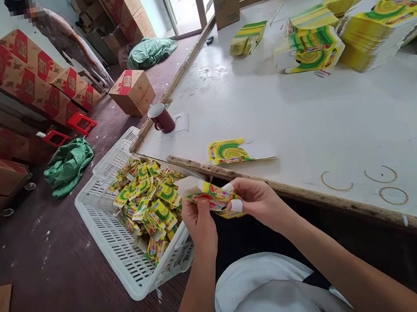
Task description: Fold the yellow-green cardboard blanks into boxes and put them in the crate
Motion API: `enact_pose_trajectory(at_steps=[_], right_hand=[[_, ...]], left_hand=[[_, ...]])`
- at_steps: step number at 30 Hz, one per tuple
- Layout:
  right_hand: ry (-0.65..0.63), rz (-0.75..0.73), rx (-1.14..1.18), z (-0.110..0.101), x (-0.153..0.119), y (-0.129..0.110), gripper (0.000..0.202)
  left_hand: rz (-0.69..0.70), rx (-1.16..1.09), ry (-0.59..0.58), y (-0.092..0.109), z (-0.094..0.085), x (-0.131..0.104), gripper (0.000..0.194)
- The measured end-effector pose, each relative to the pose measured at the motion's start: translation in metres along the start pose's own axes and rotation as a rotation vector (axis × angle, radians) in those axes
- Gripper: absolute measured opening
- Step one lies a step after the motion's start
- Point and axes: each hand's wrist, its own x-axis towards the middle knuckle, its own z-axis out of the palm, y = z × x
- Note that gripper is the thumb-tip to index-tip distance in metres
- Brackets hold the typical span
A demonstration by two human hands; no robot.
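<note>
Left grip (201, 228), right grip (260, 201): carton (218, 196) (yellow-green) held between.

A packing workshop, it seems: printed cartons (35, 68) piled against the wall, stacks of flat yellow-green card (383, 28) along the table's (305, 106) far edge, a filled plastic crate (106, 238) beside its corner.
</note>
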Motion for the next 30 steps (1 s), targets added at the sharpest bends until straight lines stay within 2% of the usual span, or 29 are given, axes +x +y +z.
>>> enact_pose_trajectory(at_steps=[2, 4, 6, 8, 10, 12, 13, 14, 15, 17, 19, 22, 24, 27, 30], right_hand=[[0.040, -0.020, -0.048, -0.006, 0.000, -0.001, 0.031], [0.107, -0.105, -0.166, -0.015, 0.000, -0.002, 0.025], [0.188, -0.278, -0.418, -0.025, 0.000, -0.005, 0.013], [0.233, -0.487, -0.759, -0.033, -0.002, -0.009, 0.019], [0.158, -0.645, -1.011, -0.034, -0.005, -0.012, 0.028], [-0.014, -0.736, -1.087, -0.028, -0.008, -0.013, 0.030], [-0.074, -0.761, -1.081, -0.024, -0.009, -0.013, 0.030], [-0.076, -0.773, -1.055, -0.020, -0.010, -0.012, 0.029], [-0.014, -0.767, -1.013, -0.017, -0.011, -0.011, 0.029], [0.204, -0.675, -0.863, -0.013, -0.010, -0.008, 0.043], [0.316, -0.481, -0.611, -0.012, -0.008, -0.006, 0.063], [0.232, -0.177, -0.238, -0.007, -0.006, -0.005, 0.065], [0.233, -0.050, -0.057, -0.001, -0.005, -0.004, 0.062], [0.339, 0.056, 0.161, 0.006, -0.002, -0.003, 0.072], [0.403, 0.070, 0.299, 0.006, 0.000, 0.001, 0.079]], left_hand=[[-0.039, 0.023, 0.011, -0.003, -0.005, 0.001, 0.041], [-0.066, 0.040, -0.064, 0.001, -0.014, 0.007, 0.043], [-0.034, 0.081, -0.148, 0.011, -0.025, 0.014, 0.054], [0.069, 0.199, -0.226, 0.026, -0.036, 0.020, 0.071], [0.172, 0.414, -0.333, 0.038, -0.040, 0.023, 0.091], [0.167, 0.622, -0.521, 0.045, -0.037, 0.021, 0.103], [0.131, 0.685, -0.610, 0.046, -0.033, 0.019, 0.099], [0.089, 0.722, -0.675, 0.045, -0.029, 0.017, 0.089], [0.051, 0.745, -0.710, 0.043, -0.025, 0.014, 0.077], [0.041, 0.785, -0.670, 0.038, -0.018, 0.008, 0.062], [0.092, 0.818, -0.581, 0.033, -0.014, 0.002, 0.064], [0.160, 0.794, -0.553, 0.028, -0.011, -0.008, 0.074], [0.190, 0.779, -0.553, 0.026, -0.009, -0.015, 0.071], [0.243, 0.816, -0.527, 0.023, -0.005, -0.020, 0.057], [0.249, 0.865, -0.517, 0.021, -0.004, -0.018, 0.047]])
